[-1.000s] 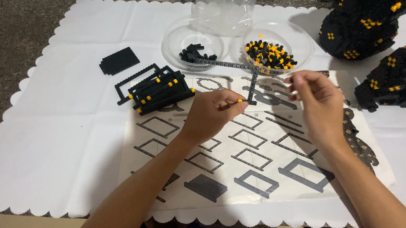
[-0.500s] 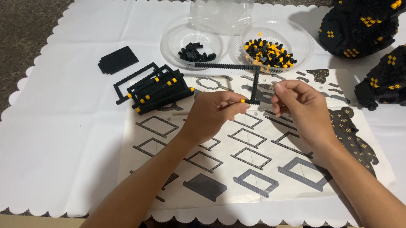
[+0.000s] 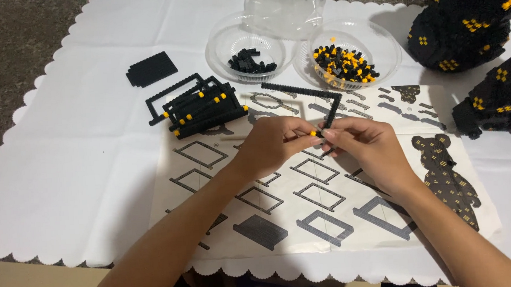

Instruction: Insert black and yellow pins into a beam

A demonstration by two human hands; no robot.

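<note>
My left hand [image 3: 276, 143] and my right hand [image 3: 365, 146] meet over a printed instruction sheet [image 3: 331, 198]. Between their fingertips they pinch a thin black frame of small bricks [image 3: 318, 100], an L-shaped strip that rises toward the bowls, with a tiny yellow brick [image 3: 313, 133] at the lower end. The right fingertips touch the frame just beside the yellow brick. A stack of finished black frames with yellow dots [image 3: 202, 108] lies left of the hands.
Two clear bowls stand at the back: one with black bricks [image 3: 250, 61], one with yellow and black bricks [image 3: 344, 65]. A black plate [image 3: 151, 68] lies far left. Large black brick model parts [image 3: 468, 15] sit at right on the white scalloped cloth [image 3: 60, 175].
My right hand has come down from near the yellow-brick bowl to join the left hand at the frame. The left hand has stayed nearly in place.
</note>
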